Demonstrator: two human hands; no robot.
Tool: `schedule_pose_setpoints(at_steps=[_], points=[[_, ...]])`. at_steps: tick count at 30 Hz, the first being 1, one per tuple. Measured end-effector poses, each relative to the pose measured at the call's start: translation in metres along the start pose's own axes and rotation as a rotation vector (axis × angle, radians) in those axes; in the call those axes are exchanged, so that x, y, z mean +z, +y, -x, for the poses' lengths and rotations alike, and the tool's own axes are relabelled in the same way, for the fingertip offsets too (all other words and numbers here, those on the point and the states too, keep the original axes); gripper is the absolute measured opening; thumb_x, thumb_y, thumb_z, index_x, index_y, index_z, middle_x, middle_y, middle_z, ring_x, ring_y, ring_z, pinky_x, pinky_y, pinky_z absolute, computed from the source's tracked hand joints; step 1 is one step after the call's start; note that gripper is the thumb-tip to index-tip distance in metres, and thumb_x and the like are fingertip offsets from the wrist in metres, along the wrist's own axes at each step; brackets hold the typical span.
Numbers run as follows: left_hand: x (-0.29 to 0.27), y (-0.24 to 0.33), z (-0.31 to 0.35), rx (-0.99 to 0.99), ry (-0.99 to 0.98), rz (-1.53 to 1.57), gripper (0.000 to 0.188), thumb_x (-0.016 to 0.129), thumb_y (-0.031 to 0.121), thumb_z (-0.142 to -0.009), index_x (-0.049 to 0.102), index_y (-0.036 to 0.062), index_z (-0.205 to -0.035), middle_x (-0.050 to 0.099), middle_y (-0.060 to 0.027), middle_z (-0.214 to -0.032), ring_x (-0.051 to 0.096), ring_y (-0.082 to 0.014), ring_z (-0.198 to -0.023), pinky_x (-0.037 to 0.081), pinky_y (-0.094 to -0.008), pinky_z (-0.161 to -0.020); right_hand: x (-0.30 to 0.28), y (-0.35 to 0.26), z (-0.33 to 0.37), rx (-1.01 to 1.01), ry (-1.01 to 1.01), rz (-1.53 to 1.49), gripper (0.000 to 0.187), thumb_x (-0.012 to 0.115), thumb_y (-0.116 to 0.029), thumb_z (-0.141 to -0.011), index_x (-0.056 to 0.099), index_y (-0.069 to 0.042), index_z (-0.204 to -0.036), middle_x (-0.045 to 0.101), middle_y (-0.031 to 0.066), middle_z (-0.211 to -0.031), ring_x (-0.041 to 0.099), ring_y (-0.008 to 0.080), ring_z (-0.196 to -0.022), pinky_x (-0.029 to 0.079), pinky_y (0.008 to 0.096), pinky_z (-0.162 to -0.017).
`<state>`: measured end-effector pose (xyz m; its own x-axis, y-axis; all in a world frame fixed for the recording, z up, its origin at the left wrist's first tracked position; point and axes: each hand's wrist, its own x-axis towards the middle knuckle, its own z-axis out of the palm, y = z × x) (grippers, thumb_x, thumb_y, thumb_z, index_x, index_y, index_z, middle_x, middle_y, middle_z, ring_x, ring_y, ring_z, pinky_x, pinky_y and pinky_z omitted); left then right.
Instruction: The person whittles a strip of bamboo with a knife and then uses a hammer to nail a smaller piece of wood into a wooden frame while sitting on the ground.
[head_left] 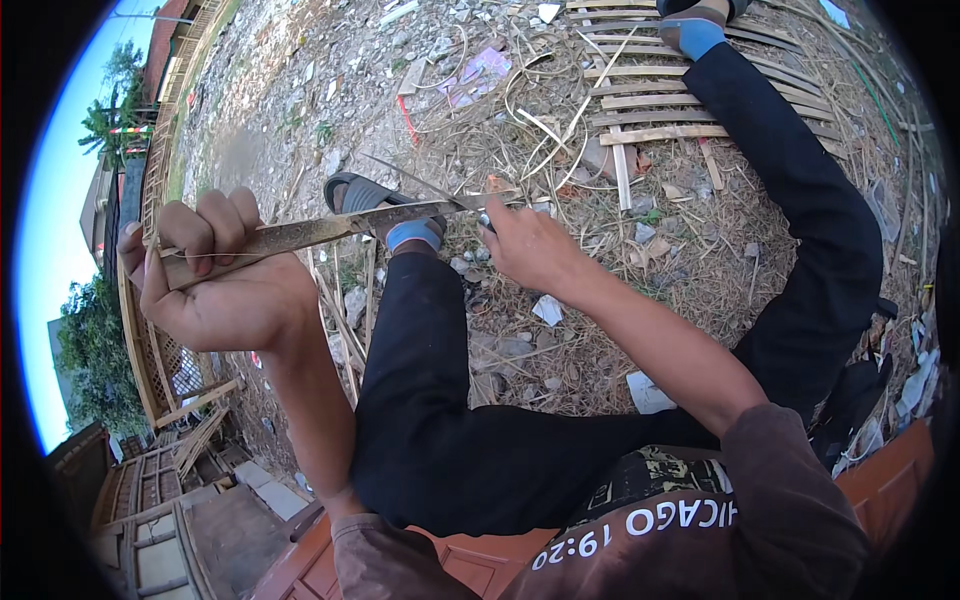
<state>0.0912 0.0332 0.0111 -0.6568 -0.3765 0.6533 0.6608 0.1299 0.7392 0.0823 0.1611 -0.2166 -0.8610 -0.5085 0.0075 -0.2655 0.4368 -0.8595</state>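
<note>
My left hand [222, 305] is raised at the left with its fingers wrapped round one end of a long, flat bamboo strip [325, 230]. The strip runs rightward, slightly upward, to my right hand [528, 243]. There my fingers are closed round the handle of a knife [408, 174], mostly hidden in my grip. Its thin, pointed blade slants up to the left and crosses the strip near its far end. My right index finger and thumb lie close to the strip's far end; whether they press on it I cannot tell.
A slatted bamboo panel [665, 100] lies at the upper right, near my outstretched foot. Thin loose bamboo strips [572, 130] curl over the rubble beside it. My other foot wears a grey sandal [375, 195] below the strip. A bamboo fence [150, 340] stands at left.
</note>
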Motion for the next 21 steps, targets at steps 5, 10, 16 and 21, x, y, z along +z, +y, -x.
schedule_pose_setpoints(at_steps=[5, 10, 16, 21], points=[[-0.026, -0.004, -0.011, 0.01, -0.102, 0.084, 0.016, 0.034, 0.022, -0.092, 0.047, 0.0151, -0.099, 0.027, 0.0017, -0.059, 0.02, -0.0108, -0.049, 0.02, -0.0293, -0.048, 0.016, 0.026, 0.005, -0.093, 0.048, 0.029, 0.029, 0.056, -0.02, -0.092, 0.044, 0.001, -0.109, 0.061, 0.0251, -0.063, 0.061, 0.0472, -0.06, 0.05, 0.0556, -0.057], [-0.025, -0.006, -0.012, 0.01, 0.117, -0.092, 0.011, 0.029, 0.019, -0.089, 0.037, 0.0147, -0.083, 0.026, 0.003, -0.059, 0.019, -0.0123, -0.05, 0.019, -0.03, -0.05, 0.019, 0.098, 0.053, 0.248, -0.145, 0.225, 0.025, 0.054, -0.017, -0.091, 0.045, 0.003, -0.104, 0.061, 0.0273, -0.065, 0.063, 0.0479, -0.065, 0.051, 0.0551, -0.062], [-0.03, -0.013, -0.015, -0.006, -0.047, -0.019, 0.012, 0.03, 0.02, -0.089, 0.039, 0.0139, -0.083, 0.028, 0.0019, -0.06, 0.022, -0.0114, -0.05, 0.021, -0.0292, -0.05, -0.007, 0.066, 0.043, 0.204, -0.137, 0.187, 0.025, 0.053, -0.016, -0.092, 0.047, 0.007, -0.1, 0.062, 0.0293, -0.068, 0.063, 0.0485, -0.068, 0.051, 0.056, -0.064], [-0.033, 0.007, -0.011, -0.007, -0.096, -0.015, 0.017, 0.03, 0.02, -0.089, 0.045, 0.0126, -0.088, 0.027, 0.0024, -0.059, 0.02, -0.0112, -0.049, 0.02, -0.0291, -0.049, -0.007, 0.002, 0.021, 0.133, -0.118, -0.016, 0.026, 0.052, -0.017, -0.093, 0.047, 0.007, -0.1, 0.062, 0.0285, -0.068, 0.063, 0.0482, -0.068, 0.051, 0.0551, -0.066]])
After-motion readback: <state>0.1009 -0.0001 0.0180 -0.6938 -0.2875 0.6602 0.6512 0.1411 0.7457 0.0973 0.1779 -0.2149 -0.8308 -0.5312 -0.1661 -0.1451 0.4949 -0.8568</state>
